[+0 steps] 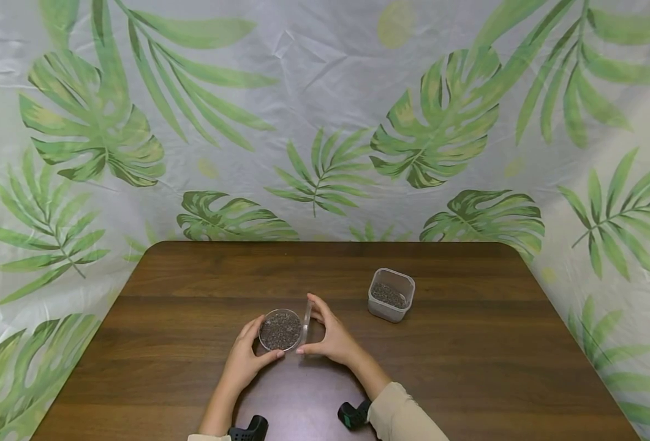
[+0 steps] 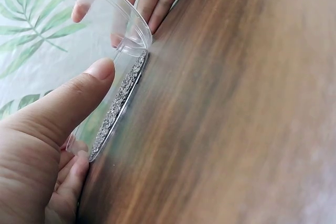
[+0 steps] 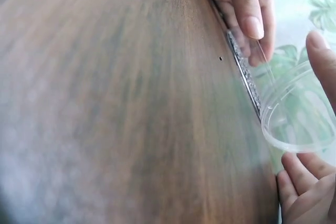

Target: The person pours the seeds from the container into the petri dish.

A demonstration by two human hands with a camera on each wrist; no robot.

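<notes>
A round clear petri dish (image 1: 280,331) filled with dark grey granules lies flat on the brown wooden table. My left hand (image 1: 242,360) holds its rim from the left, thumb at the near side and fingers at the far side. In the left wrist view the granules (image 2: 119,103) form a thin layer within the low wall. Upright at the dish's right edge stands a clear round lid (image 1: 306,321), gripped by my right hand (image 1: 337,339) between thumb and fingers. The right wrist view shows the lid's rim (image 3: 269,129) close against the dish.
Behind and to the right stands a square clear plastic tub (image 1: 385,312) with more dark granules at its bottom. A few loose specks lie on the wooden table (image 1: 468,367). Behind the table's far edge hangs a leaf-patterned curtain (image 1: 325,92).
</notes>
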